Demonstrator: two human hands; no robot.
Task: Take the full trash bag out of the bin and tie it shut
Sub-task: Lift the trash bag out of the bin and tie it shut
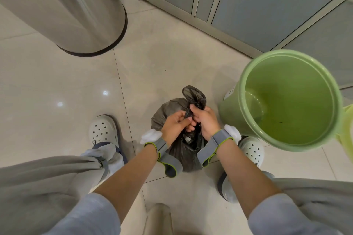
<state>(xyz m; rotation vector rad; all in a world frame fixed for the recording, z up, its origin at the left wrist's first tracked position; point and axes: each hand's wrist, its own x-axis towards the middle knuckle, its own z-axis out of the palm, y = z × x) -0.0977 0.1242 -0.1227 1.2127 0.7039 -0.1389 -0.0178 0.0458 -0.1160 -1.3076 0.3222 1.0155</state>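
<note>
A dark grey trash bag (168, 109) stands on the tiled floor between my feet, outside the bin. Its neck is gathered and twisted, with a loop of plastic sticking up behind my fingers. My left hand (174, 125) pinches the neck from the left, thumb on top. My right hand (205, 120) grips the same twisted neck from the right. The two hands touch each other over the bag. The light green plastic bin (286, 101) stands just right of the bag, with no bag in it.
A tall steel cylinder bin (76, 11) stands at the back left. Grey locker doors (248, 5), one numbered 12, line the far wall. My white clogs (104, 129) flank the bag. A beige post (159, 219) rises near the bottom edge.
</note>
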